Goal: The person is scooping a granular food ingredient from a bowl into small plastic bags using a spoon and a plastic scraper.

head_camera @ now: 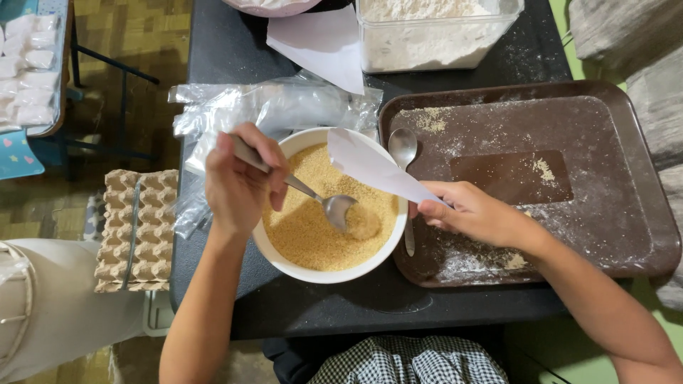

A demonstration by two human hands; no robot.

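Note:
A white bowl (pixel 284 257) of golden crumbs (pixel 306 227) sits on the dark table. My left hand (pixel 238 181) grips a metal spoon (pixel 334 208) whose head dips into the crumbs near the bowl's middle. My right hand (pixel 473 213) pinches a white paper sheet (pixel 370 167), held slanted over the bowl's right rim. A second spoon (pixel 403 153) lies on the brown tray (pixel 626 213) just right of the bowl, its handle partly hidden behind my right hand.
The brown tray is dusted with flour and crumbs. A clear tub of flour (pixel 434 35) stands at the back, beside another white paper (pixel 324 43). Clear plastic bags (pixel 274 107) lie behind the bowl. Egg cartons (pixel 139 227) rest at the left, off the table.

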